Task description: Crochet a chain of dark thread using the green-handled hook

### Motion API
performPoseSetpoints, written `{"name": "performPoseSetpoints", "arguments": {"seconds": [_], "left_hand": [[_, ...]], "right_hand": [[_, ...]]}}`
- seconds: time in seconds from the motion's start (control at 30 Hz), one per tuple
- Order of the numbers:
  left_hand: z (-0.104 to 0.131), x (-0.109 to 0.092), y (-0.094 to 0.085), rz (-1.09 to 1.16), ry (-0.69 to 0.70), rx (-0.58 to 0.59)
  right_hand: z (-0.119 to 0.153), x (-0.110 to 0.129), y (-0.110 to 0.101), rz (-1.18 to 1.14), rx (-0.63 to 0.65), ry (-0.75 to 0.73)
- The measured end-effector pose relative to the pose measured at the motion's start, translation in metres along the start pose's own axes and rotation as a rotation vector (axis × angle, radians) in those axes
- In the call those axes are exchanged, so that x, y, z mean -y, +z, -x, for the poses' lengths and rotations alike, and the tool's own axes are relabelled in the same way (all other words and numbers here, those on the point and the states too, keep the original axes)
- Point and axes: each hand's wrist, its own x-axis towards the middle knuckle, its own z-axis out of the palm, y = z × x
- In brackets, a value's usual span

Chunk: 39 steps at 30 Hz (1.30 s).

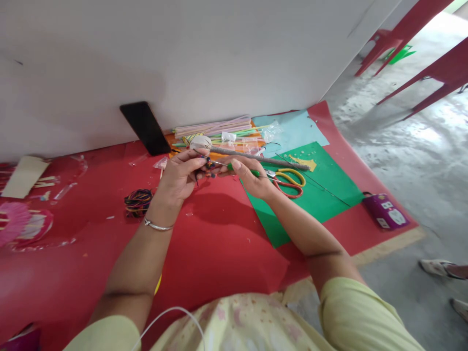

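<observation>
Scissors [292,185] near right fingers [238,167]; phone [145,127] against wall [204,63].

A pale wall [226,58] stands behind; red chairs [448,69] at right rest on grey floor [369,146] — gleaming brightly in patches.

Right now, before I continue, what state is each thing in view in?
Left hand, pinching the multicoloured yarn piece
Right hand, gripping the green-handled tool
Smartphone, leaning on the white wall, screen dark
Scissors, lying down, blades partly hidden
Yarn bundle, loosely coiled
Pastel sticks, lying bunched together
Green sheet, spread flat
Purple box, resting on the red covering
</observation>
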Motion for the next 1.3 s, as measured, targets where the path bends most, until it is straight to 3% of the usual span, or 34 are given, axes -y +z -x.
{"name": "performPoseSetpoints", "arguments": {"seconds": [0.63,1.3], "left_hand": [[-0.001,0.004,0.000,0.022,0.001,0.002],[-0.005,0.010,-0.005,-0.011,0.023,0.039]], "right_hand": [[-0.001,-0.005,0.001,-0.011,-0.088,0.043],[-0.002,-0.009,-0.001,0.011,-0.027,-0.010]]}}
